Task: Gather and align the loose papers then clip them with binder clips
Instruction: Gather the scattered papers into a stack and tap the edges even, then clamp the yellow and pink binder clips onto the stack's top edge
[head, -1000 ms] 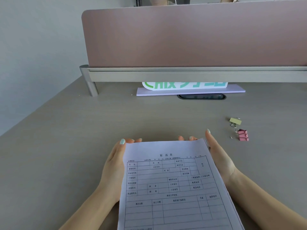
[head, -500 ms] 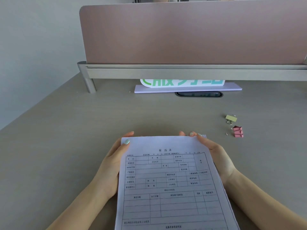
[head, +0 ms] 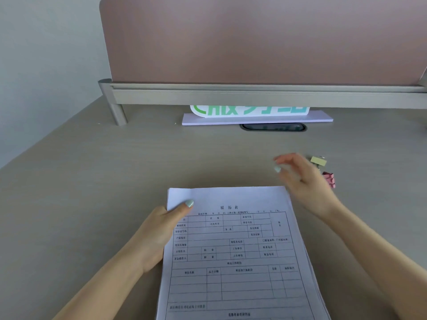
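A stack of white printed forms (head: 235,255) lies on the desk in front of me, its edges roughly squared. My left hand (head: 159,229) holds the stack's left edge, thumb on top near the upper left corner. My right hand (head: 305,183) is off the paper, blurred, fingers apart and empty, hovering just left of two binder clips. The beige clip (head: 318,160) lies farther back. Part of the pink clip (head: 330,179) sits behind my right hand.
A pink partition screen (head: 254,40) on a metal rail (head: 254,98) closes the back of the desk (head: 92,192). Under the rail sit a white sign with green letters (head: 251,114) and a dark cable slot (head: 273,127). A wall runs along the left.
My right hand has let go of the stack's top right corner and moved up and right toward the binder clips. My left hand has shifted to pinch the left edge.
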A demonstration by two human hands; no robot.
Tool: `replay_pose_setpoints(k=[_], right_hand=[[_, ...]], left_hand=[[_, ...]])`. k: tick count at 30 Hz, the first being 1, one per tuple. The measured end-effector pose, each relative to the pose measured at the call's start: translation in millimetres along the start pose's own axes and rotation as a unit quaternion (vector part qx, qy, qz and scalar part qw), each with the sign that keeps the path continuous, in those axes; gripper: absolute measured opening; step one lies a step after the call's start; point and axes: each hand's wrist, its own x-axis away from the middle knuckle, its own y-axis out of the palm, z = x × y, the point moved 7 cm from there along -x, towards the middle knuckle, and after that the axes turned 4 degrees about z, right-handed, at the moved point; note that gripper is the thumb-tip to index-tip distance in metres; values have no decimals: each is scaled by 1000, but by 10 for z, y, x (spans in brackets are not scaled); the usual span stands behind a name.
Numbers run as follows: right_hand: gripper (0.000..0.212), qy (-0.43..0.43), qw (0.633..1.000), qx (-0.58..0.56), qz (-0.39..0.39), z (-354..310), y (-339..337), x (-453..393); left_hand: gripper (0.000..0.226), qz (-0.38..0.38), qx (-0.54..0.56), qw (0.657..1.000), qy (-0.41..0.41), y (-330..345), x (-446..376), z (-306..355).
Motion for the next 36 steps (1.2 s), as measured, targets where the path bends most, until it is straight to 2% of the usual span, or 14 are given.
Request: replay_pose_setpoints(k=[2, 6, 8, 10, 13, 16, 19, 24, 29, 32, 36], right_hand=[[18, -57, 987, 145, 50, 168, -243, -191], [40, -14, 957, 281, 64, 643, -514, -469], [41, 29, 966, 253, 51, 744, -516, -513], [36, 72, 981, 178, 39, 768, -449, -522], [23, 69, 989, 130, 31, 701, -269, -573], [19, 71, 992, 101, 6, 602, 28, -650], [21, 60, 991, 96, -71, 401, 414, -710], [40, 92, 950, 61, -294, 28, 1043, -524], [50, 50, 921, 91, -377, -234, 1319, -280], [49, 22, 930, 128, -344, -255, 1325, -286], [33, 21, 972, 137, -189, -234, 1078, -435]], left_hand=[[28, 3, -9, 1000, 6, 8, -18, 12], [29, 7, -16, 1000, 1, 9, -35, 34], [29, 7, -20, 1000, 3, 7, -43, 33], [29, 7, -25, 1000, 6, 5, -43, 35], [29, 6, -25, 1000, 6, 7, -46, 37], [30, 1, -32, 999, 3, 9, -53, 30], [31, 1, -49, 999, 3, 20, -57, 37], [33, 12, -77, 997, -6, 19, -54, 35], [30, 31, -87, 996, 13, 11, -91, 13], [28, 26, -92, 995, 24, 14, -93, 18], [29, 24, -88, 995, 37, 11, -103, 23]])
